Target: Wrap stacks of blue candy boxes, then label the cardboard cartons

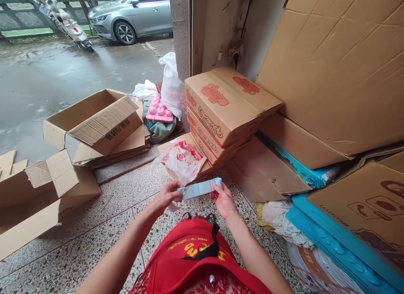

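Observation:
Between both hands stretches a shiny light-blue printed strip [198,189], rolled up at its right end. My left hand [169,196] pinches the strip's left part, and a short tail hangs below the fingers. My right hand [224,200] is closed on the small roll, thumb on its front. Just beyond the hands lies a clear plastic bag [181,161] with red print, resting on cardboard. Behind it stands a stack of closed cartons [217,117] with red and brown lettering.
Open cardboard boxes [94,121] stand at left by the doorway. A pink tray [159,108] and white sack [170,85] lean near the doorpost. Large cardboard sheets [334,66] and blue plastic sheets [328,239] fill the right. A silver car [139,16] is outside.

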`<state>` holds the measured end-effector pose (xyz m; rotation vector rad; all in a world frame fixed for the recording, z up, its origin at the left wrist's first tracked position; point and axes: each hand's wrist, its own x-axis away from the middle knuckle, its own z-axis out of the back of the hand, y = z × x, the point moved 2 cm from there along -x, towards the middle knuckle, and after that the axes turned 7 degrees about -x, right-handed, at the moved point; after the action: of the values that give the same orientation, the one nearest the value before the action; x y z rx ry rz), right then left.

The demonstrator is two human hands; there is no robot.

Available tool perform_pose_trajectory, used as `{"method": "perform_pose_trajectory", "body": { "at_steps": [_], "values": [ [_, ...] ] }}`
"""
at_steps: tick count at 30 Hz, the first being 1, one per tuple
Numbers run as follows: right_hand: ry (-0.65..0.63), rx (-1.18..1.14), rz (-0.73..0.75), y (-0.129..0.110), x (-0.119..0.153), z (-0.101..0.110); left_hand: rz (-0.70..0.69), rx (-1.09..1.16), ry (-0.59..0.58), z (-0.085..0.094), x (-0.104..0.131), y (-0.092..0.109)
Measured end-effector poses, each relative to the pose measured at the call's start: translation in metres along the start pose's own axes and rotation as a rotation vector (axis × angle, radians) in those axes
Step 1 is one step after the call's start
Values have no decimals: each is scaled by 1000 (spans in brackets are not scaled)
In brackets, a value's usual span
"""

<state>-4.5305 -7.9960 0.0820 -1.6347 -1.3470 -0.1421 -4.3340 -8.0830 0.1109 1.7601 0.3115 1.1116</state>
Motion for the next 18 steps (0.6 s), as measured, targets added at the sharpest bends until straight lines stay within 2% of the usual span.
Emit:
{"method": "perform_pose_trajectory", "body": {
  "at_steps": [5,8,14,18],
  "values": [
    [-55,38,-67,-6,-1,0,25,-6,21,3,-6,-10],
    [-43,104,-63,-10,-1,3,23,0,35,6,-12,-12],
    [-45,178,-57,-14,0,11,-45,-65,-12,19,-24,10],
    [-177,257,-127,-17,4,11,-110,-194,-83,28,-33,30]
  ]
}}
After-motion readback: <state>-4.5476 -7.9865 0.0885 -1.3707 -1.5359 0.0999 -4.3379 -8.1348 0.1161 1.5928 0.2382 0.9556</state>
